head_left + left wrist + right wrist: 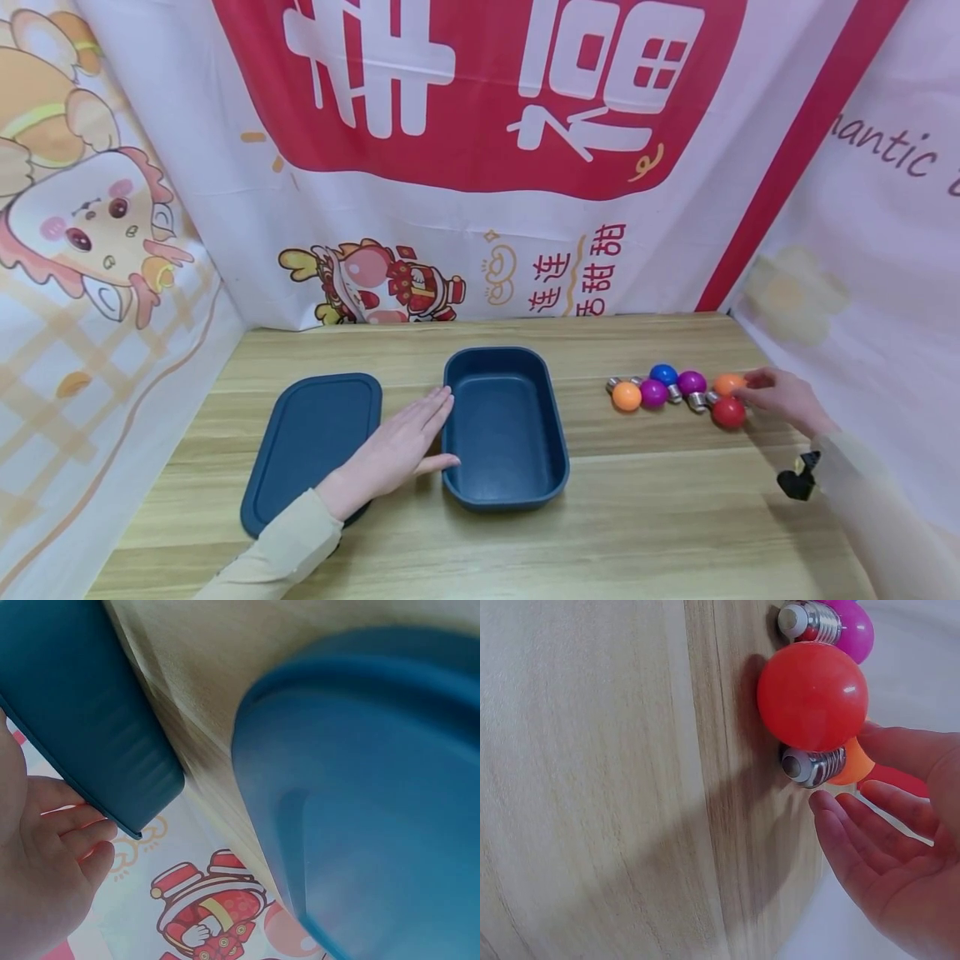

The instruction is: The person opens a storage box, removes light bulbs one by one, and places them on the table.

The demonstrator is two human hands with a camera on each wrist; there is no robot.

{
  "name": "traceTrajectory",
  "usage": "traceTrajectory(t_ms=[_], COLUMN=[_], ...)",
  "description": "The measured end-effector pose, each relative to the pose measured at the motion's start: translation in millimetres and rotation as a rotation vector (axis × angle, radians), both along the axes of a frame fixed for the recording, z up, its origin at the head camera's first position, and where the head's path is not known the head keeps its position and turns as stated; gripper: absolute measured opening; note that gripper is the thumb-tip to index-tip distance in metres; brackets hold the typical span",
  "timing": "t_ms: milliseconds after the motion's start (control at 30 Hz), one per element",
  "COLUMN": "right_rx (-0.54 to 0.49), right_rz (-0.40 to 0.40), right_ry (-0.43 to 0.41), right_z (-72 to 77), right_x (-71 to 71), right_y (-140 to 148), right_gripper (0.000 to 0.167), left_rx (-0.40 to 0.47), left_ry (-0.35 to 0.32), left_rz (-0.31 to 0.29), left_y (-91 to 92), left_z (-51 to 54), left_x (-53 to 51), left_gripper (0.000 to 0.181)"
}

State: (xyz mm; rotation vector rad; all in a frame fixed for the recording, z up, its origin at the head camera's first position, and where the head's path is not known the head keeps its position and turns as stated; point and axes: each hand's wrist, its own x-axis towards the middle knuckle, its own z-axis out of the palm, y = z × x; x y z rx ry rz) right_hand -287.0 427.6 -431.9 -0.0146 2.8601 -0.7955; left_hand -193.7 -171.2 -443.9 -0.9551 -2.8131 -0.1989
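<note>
A dark blue rectangular container (504, 433) stands upright on the table. My left hand (397, 446) rests along its left side with straight fingers, the thumb at the rim; the left wrist view shows the fingertips touching the container's edge. At the right, my right hand (787, 402) reaches to an orange light bulb (853, 765). The thumb is against or very near this bulb, while the other fingers stay apart from it. A red light bulb (814, 696) lies right beside the orange one, its screw base not clearly seen.
The matching flat lid (318, 437) lies left of the container. Between container and right hand lie more bulbs: another orange bulb (627, 397), a blue bulb (663, 377) and two purple bulbs (654, 393). Printed cloth (480, 183) hangs behind the wooden table (645, 525).
</note>
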Motion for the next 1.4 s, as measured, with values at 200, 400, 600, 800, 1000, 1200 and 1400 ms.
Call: traceTrajectory(t_ms=[200,400,600,800,1000,1200,1400], right_rx=[0.001,0.015,0.036,0.022,0.01,0.013,-0.009], right_rz=[-0.012,-0.014,-0.004,-0.014,-0.007,0.037,0.05], right_ry=[0.003,0.075,0.138,0.116,0.139,0.224,0.218], right_z=[3.3,4.8,5.8,7.1,11.9,20.7,30.5], right_x=[0.9,-2.2,-4.8,-3.4,-3.9,-7.6,-14.0], right_y=[0.7,2.8,3.6,1.7,-6.8,-24.8,-51.0], right_gripper=[0.073,0.068,0.063,0.065,0.064,0.057,0.058], left_rx=[-0.013,-0.011,0.001,0.02,0.051,0.104,0.122], left_ry=[-0.009,-0.032,-0.055,-0.065,-0.087,-0.114,-0.138], left_rz=[0.004,-0.003,-0.001,-0.008,0.012,0.053,0.092], left_y=[0.2,-0.6,-1.5,-2.1,-4.4,-7.2,-6.3], left_z=[0.4,2.6,3.9,5.4,10.8,18.3,24.3], left_x=[-0.2,-2.3,-2.9,-4.2,-10.3,-22.8,-40.6], left_gripper=[0.086,0.087,0.088,0.09,0.091,0.088,0.088])
